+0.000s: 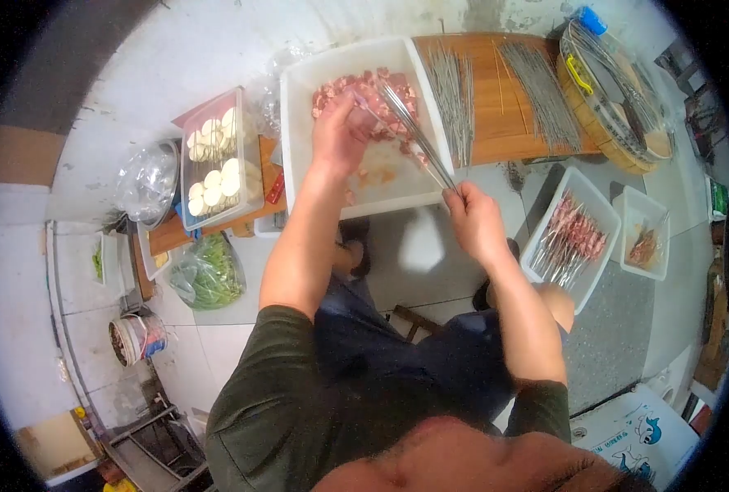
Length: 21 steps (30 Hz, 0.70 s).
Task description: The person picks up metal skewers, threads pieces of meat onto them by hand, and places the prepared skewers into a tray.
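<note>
A white plastic tub in front of me holds a heap of diced raw meat at its far end. My right hand grips a bundle of metal skewers by their near ends, at the tub's near right corner. The skewers slant up and left over the tub, with a few bits of meat close to them. Over the meat, my left hand has its fingers closed together beside the skewers' far part. What those fingers pinch is blurred.
Bare metal skewers lie on the wooden table, beside a round basket. Loaded meat skewers fill a white bin at lower right. A clear box with white round slices and a bag of greens are on the left.
</note>
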Each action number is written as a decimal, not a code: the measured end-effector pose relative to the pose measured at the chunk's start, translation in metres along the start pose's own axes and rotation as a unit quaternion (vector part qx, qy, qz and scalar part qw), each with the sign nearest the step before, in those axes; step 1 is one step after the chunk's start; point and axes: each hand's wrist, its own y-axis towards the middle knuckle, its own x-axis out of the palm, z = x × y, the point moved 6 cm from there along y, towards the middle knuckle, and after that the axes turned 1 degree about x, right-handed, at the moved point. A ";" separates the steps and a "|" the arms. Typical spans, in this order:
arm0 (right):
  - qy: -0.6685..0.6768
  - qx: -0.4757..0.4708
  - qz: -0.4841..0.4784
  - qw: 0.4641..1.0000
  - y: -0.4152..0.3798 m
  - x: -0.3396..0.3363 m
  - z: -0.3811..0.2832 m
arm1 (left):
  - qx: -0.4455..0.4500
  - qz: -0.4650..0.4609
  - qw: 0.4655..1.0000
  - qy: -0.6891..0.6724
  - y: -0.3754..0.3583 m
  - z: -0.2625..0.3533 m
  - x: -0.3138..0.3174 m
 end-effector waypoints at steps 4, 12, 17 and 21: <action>-0.014 -0.007 0.006 1.000 -0.001 0.000 0.000 | 0.006 0.002 1.000 0.029 0.008 -0.006 -0.014; -0.028 -0.028 0.041 0.998 0.001 0.003 0.003 | 0.011 0.010 0.998 0.054 0.004 -0.001 -0.009; -0.032 -0.011 0.036 0.999 0.000 0.002 -0.002 | 0.013 0.012 0.999 0.048 0.004 -0.001 -0.006; -0.033 -0.004 0.031 0.999 0.000 0.002 -0.001 | 0.009 0.016 0.999 0.050 0.005 -0.003 -0.008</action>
